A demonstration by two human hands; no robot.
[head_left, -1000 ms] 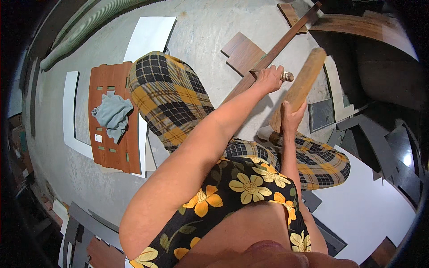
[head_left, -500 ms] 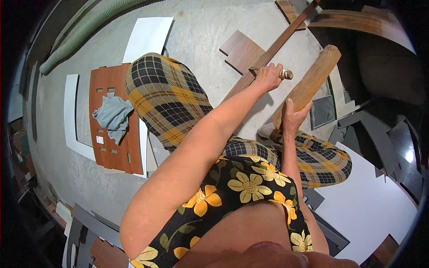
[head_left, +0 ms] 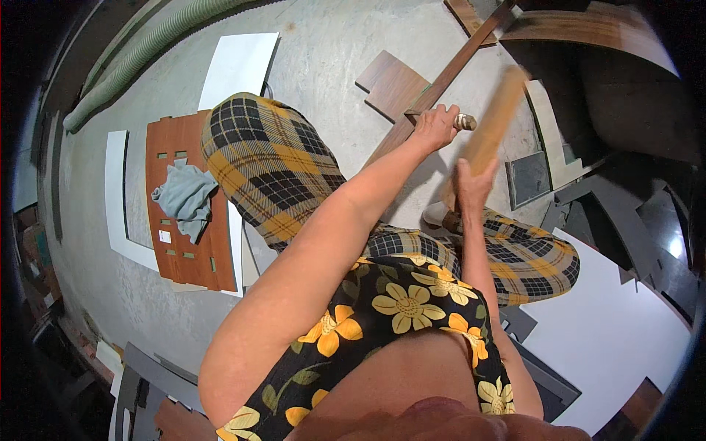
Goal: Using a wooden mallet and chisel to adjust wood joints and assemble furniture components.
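Note:
My left hand [head_left: 434, 126] is closed around a small round-handled tool [head_left: 465, 122], held against a long dark wooden strip [head_left: 456, 70] that lies slanted on the concrete floor. Just below it, my right hand [head_left: 471, 184] grips the lower end of a thick light wooden club [head_left: 496, 117]. The club is raised beside the tool and blurred. My legs in yellow plaid trousers are folded on either side of the strip.
A brown board offcut [head_left: 390, 84] lies beside the strip. To the left, a grey cloth [head_left: 184, 198] rests on a reddish panel [head_left: 187, 257] with cut-outs. White boards [head_left: 239, 62] [head_left: 618, 338], a green hose [head_left: 147, 51] and dark furniture [head_left: 603, 73] ring the floor.
The club in my right hand has swung up and is now blurred with motion. My left hand has stayed on the tool at the strip.

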